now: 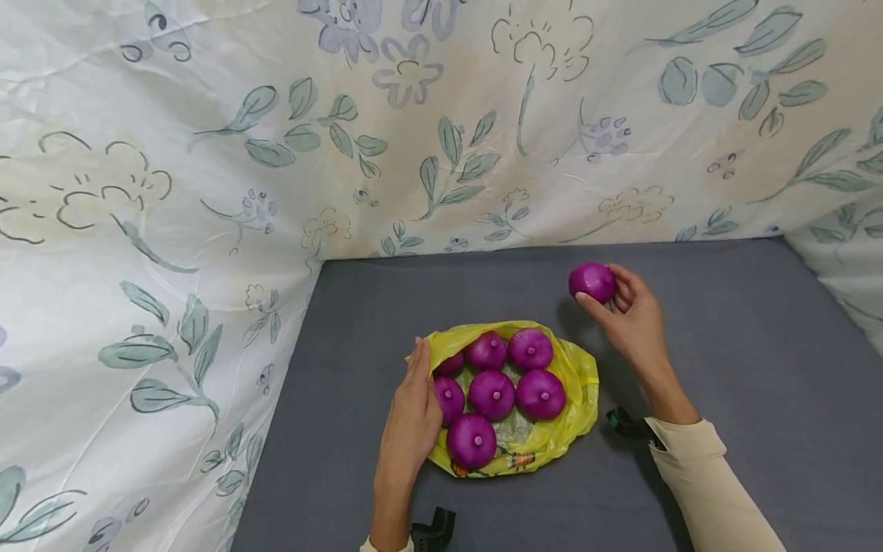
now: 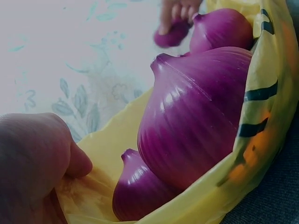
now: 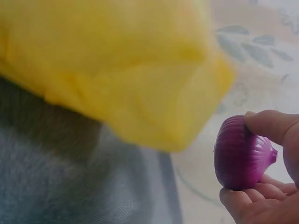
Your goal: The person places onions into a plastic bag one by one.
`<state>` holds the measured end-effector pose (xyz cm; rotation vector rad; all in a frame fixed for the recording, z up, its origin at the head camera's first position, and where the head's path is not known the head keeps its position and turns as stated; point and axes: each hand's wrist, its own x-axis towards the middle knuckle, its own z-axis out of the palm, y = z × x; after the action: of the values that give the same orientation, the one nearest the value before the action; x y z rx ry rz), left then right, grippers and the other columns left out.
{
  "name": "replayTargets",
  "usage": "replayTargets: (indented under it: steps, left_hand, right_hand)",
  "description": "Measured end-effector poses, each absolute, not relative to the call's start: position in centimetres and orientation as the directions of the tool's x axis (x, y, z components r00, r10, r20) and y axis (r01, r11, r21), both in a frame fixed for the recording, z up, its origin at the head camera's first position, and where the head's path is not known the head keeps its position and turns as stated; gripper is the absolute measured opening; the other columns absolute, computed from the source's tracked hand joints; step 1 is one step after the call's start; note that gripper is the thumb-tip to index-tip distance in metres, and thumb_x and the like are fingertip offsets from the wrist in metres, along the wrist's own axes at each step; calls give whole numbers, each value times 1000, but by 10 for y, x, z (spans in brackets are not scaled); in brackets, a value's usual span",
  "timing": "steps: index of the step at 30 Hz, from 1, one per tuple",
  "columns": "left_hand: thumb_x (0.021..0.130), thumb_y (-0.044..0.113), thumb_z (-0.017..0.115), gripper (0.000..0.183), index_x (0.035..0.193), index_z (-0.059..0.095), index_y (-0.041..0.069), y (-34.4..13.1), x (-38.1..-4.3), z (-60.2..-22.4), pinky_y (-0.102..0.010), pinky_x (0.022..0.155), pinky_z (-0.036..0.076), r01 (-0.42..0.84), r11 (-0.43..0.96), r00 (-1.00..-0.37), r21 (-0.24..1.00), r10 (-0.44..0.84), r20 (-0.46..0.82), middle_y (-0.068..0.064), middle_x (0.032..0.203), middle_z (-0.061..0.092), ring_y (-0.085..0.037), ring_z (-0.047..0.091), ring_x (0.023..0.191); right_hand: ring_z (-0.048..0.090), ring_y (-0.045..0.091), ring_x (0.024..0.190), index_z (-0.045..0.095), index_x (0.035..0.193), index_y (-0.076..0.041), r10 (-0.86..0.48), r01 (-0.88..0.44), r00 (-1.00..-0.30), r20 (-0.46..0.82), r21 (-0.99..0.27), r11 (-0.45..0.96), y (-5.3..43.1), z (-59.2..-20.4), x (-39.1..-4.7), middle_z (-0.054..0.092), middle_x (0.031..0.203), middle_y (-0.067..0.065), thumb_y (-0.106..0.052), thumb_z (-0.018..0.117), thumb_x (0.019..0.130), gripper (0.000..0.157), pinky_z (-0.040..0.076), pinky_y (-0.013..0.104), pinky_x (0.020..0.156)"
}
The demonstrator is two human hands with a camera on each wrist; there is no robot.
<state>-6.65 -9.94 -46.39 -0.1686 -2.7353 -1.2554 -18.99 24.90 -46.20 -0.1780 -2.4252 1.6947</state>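
A yellow plastic bag lies with its mouth spread wide, holding several purple onions. My left hand holds the bag's left rim, and its thumb lies against the inner side of the plastic. Beyond the bag's far right edge, my right hand pinches one purple onion between thumb and fingers, above the table. The right wrist view shows this onion with its pointed end towards the palm. Part of the left-hand onions is hidden by my left hand and the rim.
A dark grey cloth covers the table. Behind it and along the left hangs a white curtain with flowers and leaves, and more of it shows at the right edge. Black wrist devices sit on both wrists.
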Motion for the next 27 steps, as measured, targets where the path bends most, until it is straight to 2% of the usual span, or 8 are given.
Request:
replayTargets:
  steps: [6,13,20,27]
  left_hand:
    - [113,8,44,56,167,30,7,-99,-68,-463,-44,123,31,161,651,-985,742,56,164,0,174,20,-16,23,160]
    - [113,7,43,56,167,30,6,-98,-68,-463,-44,124,30,173,646,-983,744,61,175,-2,174,21,-18,23,160]
    - [113,8,42,56,168,29,6,-97,-69,-463,-44,123,32,184,649,-981,738,68,184,-2,174,21,-20,24,160]
    - [113,7,43,57,168,29,7,-96,-69,-463,-46,115,42,180,653,-981,735,64,184,-1,174,22,-20,25,160]
  right_hand:
    - [48,30,148,40,164,-13,184,-29,-978,94,-945,326,239,-440,-178,47,163,9,-29,84,94,84,42,41,112]
    - [54,23,144,48,159,-16,129,-131,-975,179,-940,316,223,-416,-159,56,157,3,-25,88,90,80,46,27,105]
    - [56,17,142,53,155,-24,67,-206,-970,232,-941,270,211,-398,-138,59,154,-4,-19,89,88,77,47,22,104]
    - [55,15,143,52,156,-22,1,-308,-947,320,-912,272,200,-384,-118,57,155,-4,-10,90,86,80,48,20,102]
